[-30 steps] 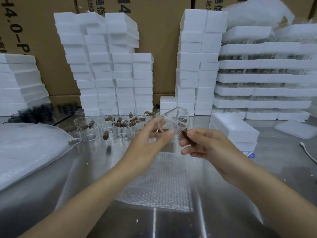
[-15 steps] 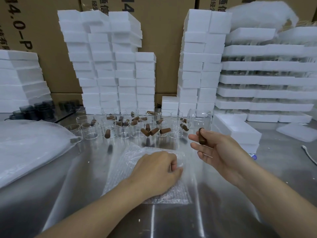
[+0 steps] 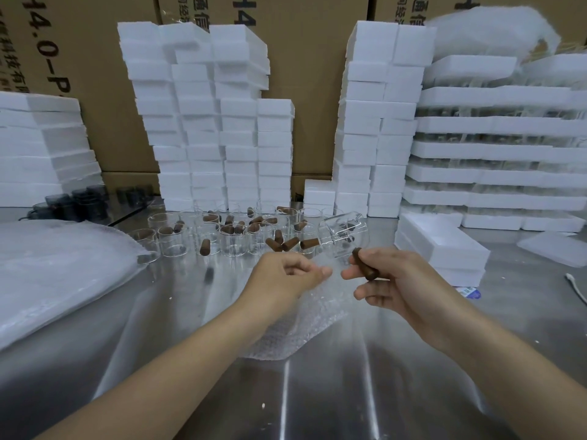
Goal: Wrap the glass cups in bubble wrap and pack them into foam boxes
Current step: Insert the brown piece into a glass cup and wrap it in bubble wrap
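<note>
My right hand (image 3: 400,287) grips the brown wooden handle (image 3: 363,265) of a clear glass cup (image 3: 344,238), which hangs tilted above the table. My left hand (image 3: 286,276) is just left of it with its fingers curled, pinching the lifted far edge of a bubble wrap sheet (image 3: 305,331). The rest of the sheet lies on the steel table (image 3: 349,392) under both hands. Behind the hands stand several more glass cups (image 3: 235,239) with loose brown handles (image 3: 282,244) among them. A short stack of white foam boxes (image 3: 444,246) sits close on the right.
Tall stacks of foam boxes (image 3: 206,122) line the back in front of cardboard cartons (image 3: 311,74). Foam trays holding glassware (image 3: 495,154) are piled at the right. A big plastic bag of wrap (image 3: 57,274) lies at left, with dark cups (image 3: 76,201) behind it. A white cable (image 3: 576,287) lies at far right.
My left hand rose from pressing the bubble wrap flat and now lifts its far edge. My right hand moved left and down a little, bringing the cup nearer.
</note>
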Demonstrator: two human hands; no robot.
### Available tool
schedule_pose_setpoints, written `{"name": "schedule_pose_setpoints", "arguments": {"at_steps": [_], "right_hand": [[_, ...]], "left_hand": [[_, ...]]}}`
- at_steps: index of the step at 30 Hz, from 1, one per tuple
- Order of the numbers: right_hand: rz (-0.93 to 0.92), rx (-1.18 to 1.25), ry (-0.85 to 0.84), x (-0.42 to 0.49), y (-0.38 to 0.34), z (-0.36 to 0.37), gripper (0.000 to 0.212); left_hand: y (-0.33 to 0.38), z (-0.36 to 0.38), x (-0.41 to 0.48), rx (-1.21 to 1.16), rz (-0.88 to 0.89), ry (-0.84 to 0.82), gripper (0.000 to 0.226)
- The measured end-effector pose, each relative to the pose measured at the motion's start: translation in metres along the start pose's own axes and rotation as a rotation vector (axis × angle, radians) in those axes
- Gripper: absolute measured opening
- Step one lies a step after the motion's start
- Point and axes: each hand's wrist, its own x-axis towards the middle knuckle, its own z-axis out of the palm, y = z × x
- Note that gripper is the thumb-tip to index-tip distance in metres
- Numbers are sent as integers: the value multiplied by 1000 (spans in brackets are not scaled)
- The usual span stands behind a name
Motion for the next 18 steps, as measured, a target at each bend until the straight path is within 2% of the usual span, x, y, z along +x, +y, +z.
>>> {"name": "schedule_pose_setpoints", "arguments": {"at_steps": [7, 12, 15, 18], "right_hand": [[28, -85, 1, -1, -1, 0, 26], [23, -235, 51, -2, -1, -1, 23], [14, -327, 34, -2, -2, -2, 20], [26, -450, -33, -2, 1, -1, 23]], "left_hand": [[4, -1, -1, -16, -3, 92, 20], [6, -2, 2, -63, 5, 229, 20], [6, -4, 4, -55, 60, 289, 19], [7, -3, 4, -3, 210, 303, 16]]}}
